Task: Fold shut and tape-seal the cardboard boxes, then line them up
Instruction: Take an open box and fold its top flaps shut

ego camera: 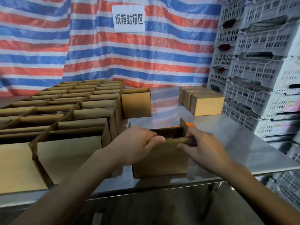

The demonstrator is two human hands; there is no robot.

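A small cardboard box (160, 161) stands at the front edge of the steel table (243, 143), its top flaps up. My left hand (138, 143) grips the left part of its near flap, fingers curled over the edge. My right hand (203, 143) pinches the same flap at the right end. An orange thing (190, 124), partly hidden, lies just behind the box. Several open boxes (68, 111) fill the left of the table in rows. Three closed boxes (204, 101) sit in a line at the back right.
Stacked grey plastic crates (259, 62) rise along the right side. A striped red, white and blue tarp (113, 59) with a white sign hangs behind. One open box (136, 104) stands alone at the middle back. Bare steel lies between it and the closed boxes.
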